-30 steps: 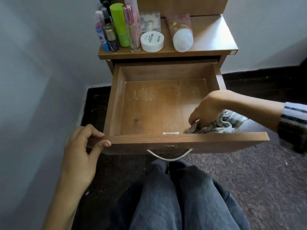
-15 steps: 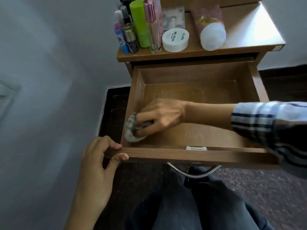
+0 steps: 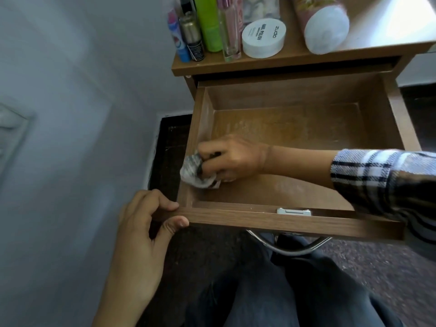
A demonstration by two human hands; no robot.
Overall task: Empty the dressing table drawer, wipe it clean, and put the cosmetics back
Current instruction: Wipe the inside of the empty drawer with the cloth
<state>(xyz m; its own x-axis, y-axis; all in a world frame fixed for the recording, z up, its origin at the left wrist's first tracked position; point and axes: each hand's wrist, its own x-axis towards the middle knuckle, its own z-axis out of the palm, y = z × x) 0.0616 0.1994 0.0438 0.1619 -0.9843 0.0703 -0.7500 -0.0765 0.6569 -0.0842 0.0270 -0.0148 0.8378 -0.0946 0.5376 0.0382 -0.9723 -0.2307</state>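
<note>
Two hands work: my left hand (image 3: 146, 223) grips the drawer (image 3: 271, 217) front, steadying it, while my right hand (image 3: 232, 159) fingers pinch a cloth (image 3: 192, 169) bunched against its near-left corner.

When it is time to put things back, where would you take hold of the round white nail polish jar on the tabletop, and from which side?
Grip the white jar by its round side wall, coming from above and in front. It sits flat and low at the tabletop's front edge, with a clear glass bottle close on its left, so a pinch front-to-back probably suits best.
</note>
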